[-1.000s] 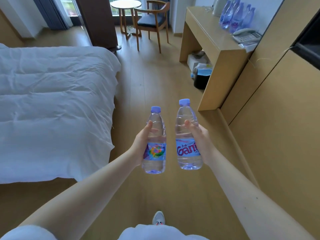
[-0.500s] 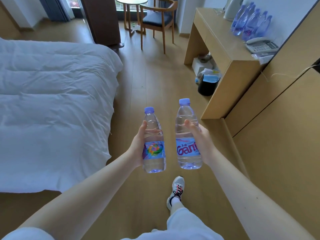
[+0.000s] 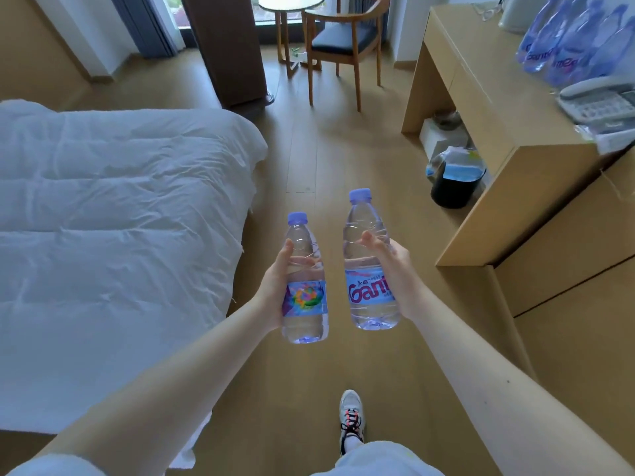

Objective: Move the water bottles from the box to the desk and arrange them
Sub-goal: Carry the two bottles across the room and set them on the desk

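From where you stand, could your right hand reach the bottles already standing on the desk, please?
Probably not yet. The right hand is full with its own bottle, and the desk bottles stand well ahead, beyond the telephone. The floor between looks free, so some steps forward should do it.

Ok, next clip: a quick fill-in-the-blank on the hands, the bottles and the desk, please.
1. The left hand grips the multicoloured-label bottle, its cap pointing ____.
2. The right hand grips the red-lettered bottle, whose cap shows ____ in view than the other.
3. On the desk, a ____ lies beside the clustered bottles.
Missing words: up; higher; telephone.
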A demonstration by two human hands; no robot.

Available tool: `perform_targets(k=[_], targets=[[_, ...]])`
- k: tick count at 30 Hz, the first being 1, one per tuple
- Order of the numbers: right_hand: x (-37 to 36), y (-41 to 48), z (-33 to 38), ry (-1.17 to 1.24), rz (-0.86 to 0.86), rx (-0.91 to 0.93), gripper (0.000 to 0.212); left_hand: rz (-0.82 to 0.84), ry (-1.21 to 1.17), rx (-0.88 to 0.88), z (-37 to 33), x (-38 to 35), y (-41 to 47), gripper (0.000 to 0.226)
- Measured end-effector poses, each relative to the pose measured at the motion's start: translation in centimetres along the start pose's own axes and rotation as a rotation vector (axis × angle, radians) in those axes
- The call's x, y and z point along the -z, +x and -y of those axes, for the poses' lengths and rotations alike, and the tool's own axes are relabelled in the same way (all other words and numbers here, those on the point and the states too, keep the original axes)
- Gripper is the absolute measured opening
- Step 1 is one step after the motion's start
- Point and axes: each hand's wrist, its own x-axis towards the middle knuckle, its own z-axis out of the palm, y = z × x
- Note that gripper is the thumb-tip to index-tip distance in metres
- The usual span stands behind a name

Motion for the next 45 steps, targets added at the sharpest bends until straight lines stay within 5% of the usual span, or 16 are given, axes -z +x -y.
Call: perform_targets(k=[20, 40, 45], targets=[[6.1, 15.5, 6.1, 0.072, -0.103, -0.026, 0.086, -0.002, 0.162, 0.072, -10.3, -6.4, 16.4, 0.054], [0.3, 37.6, 16.8, -0.013, -0.215, 0.067, 0.081, 0.078, 0.177, 0.013, -29.3, -3.3, 36.4, 0.065], [0.2, 41.5, 18.1, -0.032, -0.239, 0.09, 0.064, 0.099, 0.168, 0.011, -31.8, -3.3, 40.0, 0.066]])
